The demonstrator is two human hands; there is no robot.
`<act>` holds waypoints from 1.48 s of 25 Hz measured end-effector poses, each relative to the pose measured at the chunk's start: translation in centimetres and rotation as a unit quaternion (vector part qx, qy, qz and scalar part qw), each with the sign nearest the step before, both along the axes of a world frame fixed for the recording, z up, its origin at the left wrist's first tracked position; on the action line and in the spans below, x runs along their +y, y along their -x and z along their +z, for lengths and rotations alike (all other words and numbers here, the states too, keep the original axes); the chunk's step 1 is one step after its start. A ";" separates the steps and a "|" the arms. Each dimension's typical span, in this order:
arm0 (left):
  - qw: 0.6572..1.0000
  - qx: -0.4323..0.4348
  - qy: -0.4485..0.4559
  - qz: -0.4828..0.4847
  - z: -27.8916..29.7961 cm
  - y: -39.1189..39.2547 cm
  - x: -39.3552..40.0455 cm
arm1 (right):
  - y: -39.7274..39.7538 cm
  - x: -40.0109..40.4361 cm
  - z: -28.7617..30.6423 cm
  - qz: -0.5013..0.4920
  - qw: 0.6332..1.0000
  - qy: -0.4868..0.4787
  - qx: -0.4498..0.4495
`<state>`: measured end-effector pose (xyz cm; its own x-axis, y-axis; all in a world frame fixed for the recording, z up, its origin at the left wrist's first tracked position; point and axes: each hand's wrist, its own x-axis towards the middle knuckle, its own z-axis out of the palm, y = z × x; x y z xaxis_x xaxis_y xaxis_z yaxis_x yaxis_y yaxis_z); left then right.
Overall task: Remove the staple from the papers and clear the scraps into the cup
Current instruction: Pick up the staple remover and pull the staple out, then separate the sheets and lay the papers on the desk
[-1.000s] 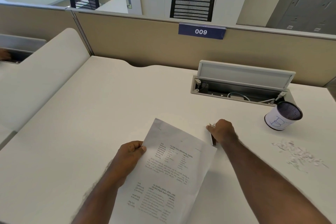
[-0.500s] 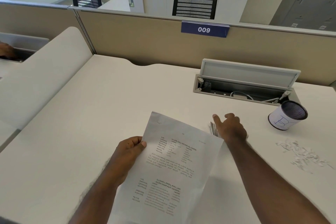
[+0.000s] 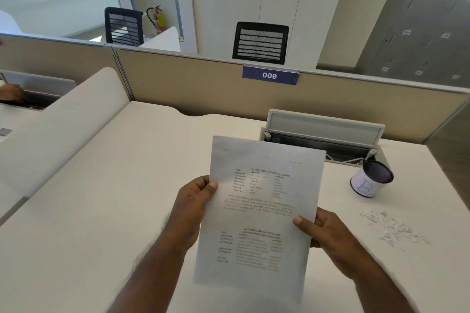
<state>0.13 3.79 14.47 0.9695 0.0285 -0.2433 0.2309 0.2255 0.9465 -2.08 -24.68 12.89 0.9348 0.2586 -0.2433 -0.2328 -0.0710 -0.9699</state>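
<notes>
The printed papers are held up above the white desk, facing me. My left hand pinches their left edge with the thumb on the front. My right hand grips the right edge lower down. A small dark mark near the top left corner of the papers may be the staple. The cup, white with a dark mesh rim and a blue letter, stands at the right. A scatter of white paper scraps lies on the desk in front of the cup. The staple remover is hidden behind the papers.
An open cable tray with a raised lid sits at the back of the desk behind the papers. A beige partition with a blue "009" sign bounds the far edge. Another person's hand shows at the neighbouring desk on the left.
My right hand left the metal tool on the desk and moved to the right edge of the papers. Both hands lifted the papers up and to the right.
</notes>
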 end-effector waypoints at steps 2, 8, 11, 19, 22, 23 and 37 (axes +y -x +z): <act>1.000 -0.010 -0.019 -0.004 1.2 0.2 -1.1 | 0.8 -0.1 1.4 -0.031 1.000 0.001 -0.002; 0.975 -0.112 -0.194 0.008 4.3 3.1 -5.0 | 3.2 2.0 5.8 -0.149 0.976 0.126 -0.097; 0.975 -0.128 -0.036 -0.176 5.1 5.7 -8.1 | 5.4 4.8 7.5 -0.120 0.929 0.286 -0.203; 0.992 -0.107 0.059 0.001 6.1 5.4 -5.8 | 6.5 6.7 8.8 -0.097 0.831 0.406 -0.369; 0.992 -0.099 0.071 -0.020 6.9 5.1 -3.1 | 3.0 4.2 10.2 -0.198 0.883 0.281 -0.320; 0.992 -0.094 0.079 -0.028 7.1 5.1 -2.3 | 1.9 3.5 11.1 -0.213 0.915 0.214 -0.268; 0.996 -0.049 0.024 -0.065 7.5 4.9 3.4 | 2.5 3.9 16.9 -0.079 0.980 -0.063 -0.174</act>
<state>-4.81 7.20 21.98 0.9834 -0.1083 -0.1459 0.1687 0.2461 0.9545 -4.61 -20.75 29.82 0.9864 0.1106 0.1216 0.1149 0.0651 -0.9912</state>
